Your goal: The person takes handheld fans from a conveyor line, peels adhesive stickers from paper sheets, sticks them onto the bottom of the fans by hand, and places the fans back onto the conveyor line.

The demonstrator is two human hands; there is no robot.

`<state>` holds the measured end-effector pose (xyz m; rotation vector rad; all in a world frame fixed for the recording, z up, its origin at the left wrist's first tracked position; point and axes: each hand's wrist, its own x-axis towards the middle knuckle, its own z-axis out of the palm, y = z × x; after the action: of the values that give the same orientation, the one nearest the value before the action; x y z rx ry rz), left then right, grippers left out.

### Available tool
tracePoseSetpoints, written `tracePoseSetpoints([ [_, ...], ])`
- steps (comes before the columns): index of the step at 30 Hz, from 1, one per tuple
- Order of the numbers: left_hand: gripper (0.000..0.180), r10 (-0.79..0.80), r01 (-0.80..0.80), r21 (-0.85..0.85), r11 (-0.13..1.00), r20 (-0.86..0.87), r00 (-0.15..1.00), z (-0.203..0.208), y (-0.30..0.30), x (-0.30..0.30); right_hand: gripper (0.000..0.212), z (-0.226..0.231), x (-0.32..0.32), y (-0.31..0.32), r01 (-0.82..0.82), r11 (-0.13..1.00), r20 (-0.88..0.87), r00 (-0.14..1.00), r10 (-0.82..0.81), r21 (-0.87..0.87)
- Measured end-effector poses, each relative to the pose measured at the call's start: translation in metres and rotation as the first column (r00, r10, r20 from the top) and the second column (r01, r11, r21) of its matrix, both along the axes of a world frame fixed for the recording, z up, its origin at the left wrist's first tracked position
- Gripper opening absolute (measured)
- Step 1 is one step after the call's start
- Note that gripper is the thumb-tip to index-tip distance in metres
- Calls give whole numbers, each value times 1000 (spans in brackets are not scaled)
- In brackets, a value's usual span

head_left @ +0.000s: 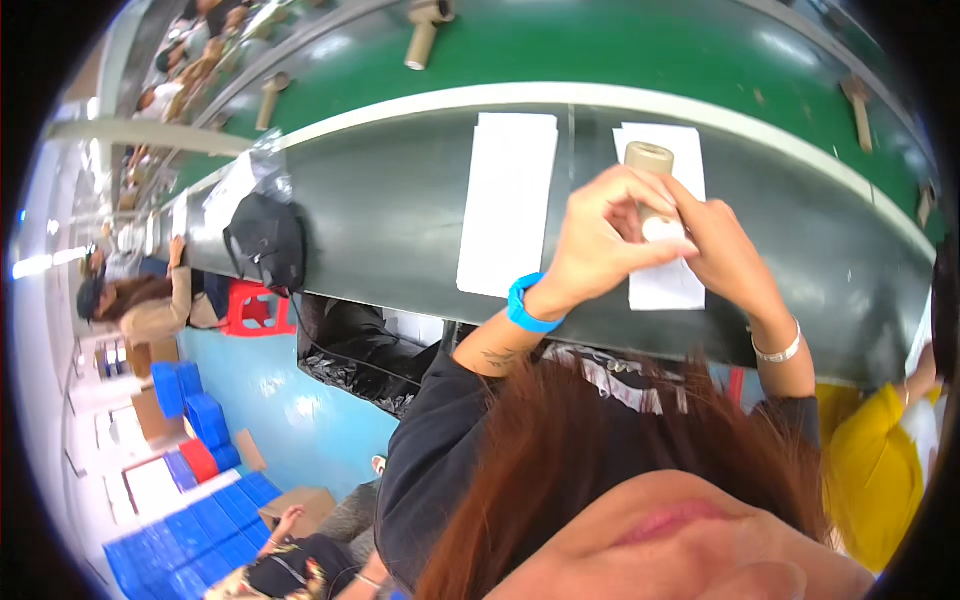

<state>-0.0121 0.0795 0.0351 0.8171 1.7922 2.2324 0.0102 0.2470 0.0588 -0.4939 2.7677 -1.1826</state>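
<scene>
Both hands: my left hand (600, 235) and right hand (725, 250) pinch one cardboard tube (650, 185)
Tube axis: upright, top poking above my fingers
Below: white sheet (675, 285) on the tabletop (400, 210)

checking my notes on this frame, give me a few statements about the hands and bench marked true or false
1. Both hands hold a cardboard tube. True.
2. The left hand wears a blue wristband. True.
3. The right hand is bare at the wrist. False: it wears a silver bracelet.
4. The tube lies flat on the bench. False: the hands hold it upright above a white sheet.
5. A second white sheet lies to the left of the hands. True.
6. The green belt is bare. False: several tubes lie on it.
</scene>
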Motion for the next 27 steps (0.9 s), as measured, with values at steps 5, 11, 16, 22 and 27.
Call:
tracePoseSetpoints([
  [5, 42, 13, -48, 185, 981, 186, 982, 8, 4, -6, 56, -17, -64, 24, -6, 999, -292, 956, -9, -51],
  [11, 38, -44, -93, -356, 930, -358, 933, -49, 9, -38, 51, -89, -220, 147, 415, 769, -585, 808, -66, 486],
  [16, 62, -163, -202, -584, 786, -511, 844, -64, -13, -39, 47, -61, -225, 119, 463, 755, -700, 714, -7, 464],
  [22, 84, -264, -176, -701, 691, -472, 841, -60, -4, -35, 20, -54, -66, 67, 134, 981, -427, 902, -61, 144],
  [27, 87, -234, -229, -683, 694, -515, 825, -65, -9, -35, 15, -69, 25, 29, 291, 956, -147, 948, -282, 38],
])
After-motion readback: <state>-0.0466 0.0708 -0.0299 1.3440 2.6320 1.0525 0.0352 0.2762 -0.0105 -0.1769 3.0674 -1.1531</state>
